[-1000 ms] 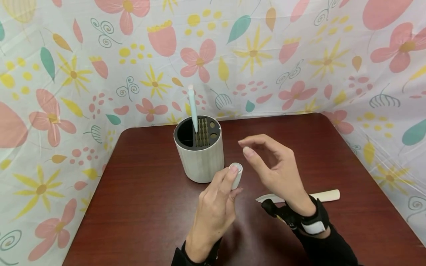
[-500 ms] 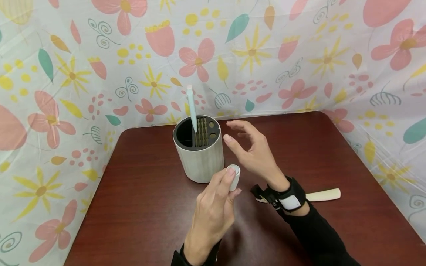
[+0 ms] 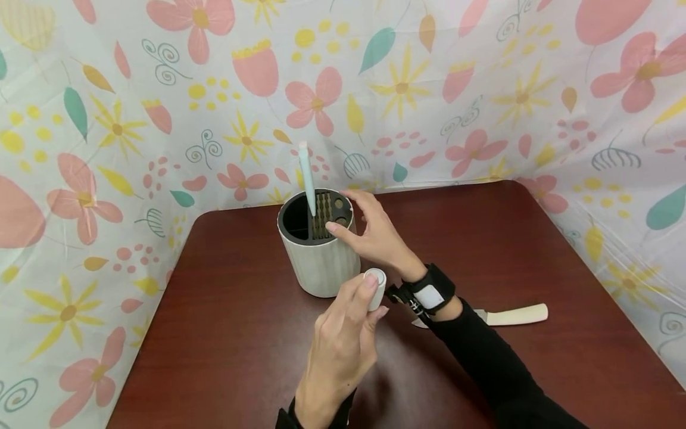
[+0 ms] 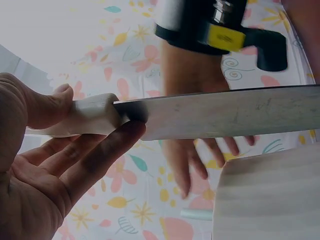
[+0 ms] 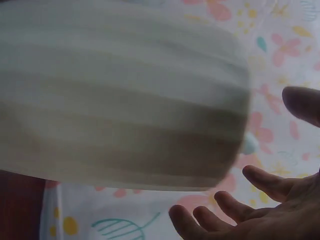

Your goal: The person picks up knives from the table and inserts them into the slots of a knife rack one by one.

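My left hand [image 3: 340, 351] grips a knife by its white handle [image 3: 377, 292]. In the left wrist view, the broad metal blade [image 4: 230, 115] shows, with the thumb on the handle and the index finger at the blade's base. Behind that hand stands a white, ribbed knife block [image 3: 321, 268] with a black slotted top. At the block's right rim is my right hand [image 3: 377, 238], thumb and fingers spread around it. Whether they touch the rim, I cannot tell. A light blue handle [image 3: 307, 179] sticks up from the block; what lies below it is hidden.
Another knife with a cream handle [image 3: 517, 314] lies on the brown table [image 3: 225, 333] at the right, its blade partly hidden beneath the right wrist and sleeve. A flowered cloth [image 3: 407, 119] hangs behind and beside the table.
My right hand has moved left and away from me, from above the lying knife to the block's rim. The left hand and the knife it grips have stayed nearly still.
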A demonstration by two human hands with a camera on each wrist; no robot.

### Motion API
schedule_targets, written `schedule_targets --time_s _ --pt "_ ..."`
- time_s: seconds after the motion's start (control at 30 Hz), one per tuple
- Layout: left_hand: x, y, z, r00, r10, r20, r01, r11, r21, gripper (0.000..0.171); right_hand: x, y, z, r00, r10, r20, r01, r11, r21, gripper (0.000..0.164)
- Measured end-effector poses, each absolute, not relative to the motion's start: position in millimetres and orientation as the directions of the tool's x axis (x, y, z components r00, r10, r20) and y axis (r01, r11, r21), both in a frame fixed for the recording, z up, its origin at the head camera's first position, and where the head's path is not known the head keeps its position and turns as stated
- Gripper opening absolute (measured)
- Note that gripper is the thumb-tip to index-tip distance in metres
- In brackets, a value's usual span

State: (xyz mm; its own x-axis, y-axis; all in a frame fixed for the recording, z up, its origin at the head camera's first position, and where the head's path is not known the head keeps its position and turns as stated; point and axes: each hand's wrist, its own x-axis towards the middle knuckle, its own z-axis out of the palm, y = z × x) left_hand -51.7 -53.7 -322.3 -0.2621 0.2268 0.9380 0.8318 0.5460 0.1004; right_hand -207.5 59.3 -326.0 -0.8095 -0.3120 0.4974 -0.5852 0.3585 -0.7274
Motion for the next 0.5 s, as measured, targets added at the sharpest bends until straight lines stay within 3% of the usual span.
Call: schedule_targets --time_s 0.17,0.5 --pt "-51.0 -54.8 -321.0 -0.267 0.226 0.937 0.833 0.543 0.106 0.033 -219.8 50.7 -334.9 -0.818 -0.338 0.465 -0.571 0.384 -0.725 0.075" --pt "-52.1 -55.8 -318.5 -0.268 0.223 0.937 0.829 0.550 0.106 0.033 -223.3 43.3 -340.0 -0.893 -0.384 0.235 -0.396 0.418 -0.818 0.097"
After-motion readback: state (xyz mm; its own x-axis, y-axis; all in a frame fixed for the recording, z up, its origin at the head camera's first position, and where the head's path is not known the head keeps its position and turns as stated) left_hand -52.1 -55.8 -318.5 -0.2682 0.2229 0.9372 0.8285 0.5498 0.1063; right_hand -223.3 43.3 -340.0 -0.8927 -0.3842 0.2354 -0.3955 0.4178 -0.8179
